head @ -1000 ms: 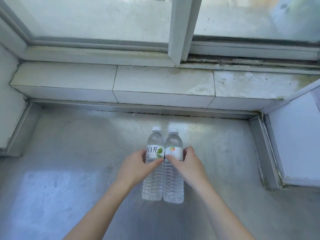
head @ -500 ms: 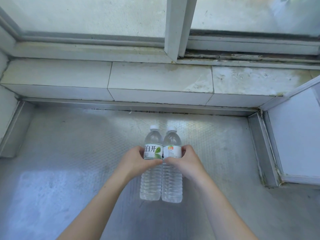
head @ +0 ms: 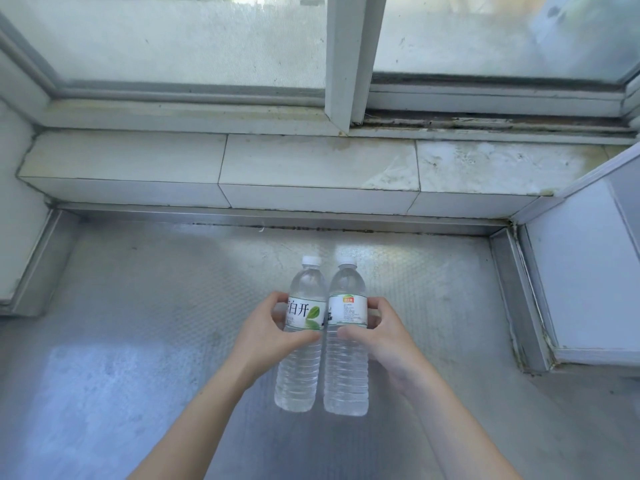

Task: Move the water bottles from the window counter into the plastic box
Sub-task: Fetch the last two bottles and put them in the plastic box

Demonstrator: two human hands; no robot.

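Two clear water bottles with white caps and white labels stand side by side on the metal window counter (head: pixel 138 306). My left hand (head: pixel 266 336) wraps around the left bottle (head: pixel 303 341) at its label, thumb in front and fingers behind. My right hand (head: pixel 381 336) grips the right bottle (head: pixel 346 358) the same way. The bottles are nearly touching, tilted slightly apart at the bottom. The plastic box is not in view.
A tiled ledge (head: pixel 311 168) runs along the back under a sliding window (head: pixel 353 64). A raised metal lip (head: pixel 516 289) bounds the counter on the right beside a white panel (head: pixel 581 265), and a wall (head: pixel 14 202) closes the left side.
Both hands have closed more firmly around the bottles at the labels. The two bottle bases have parted a little.
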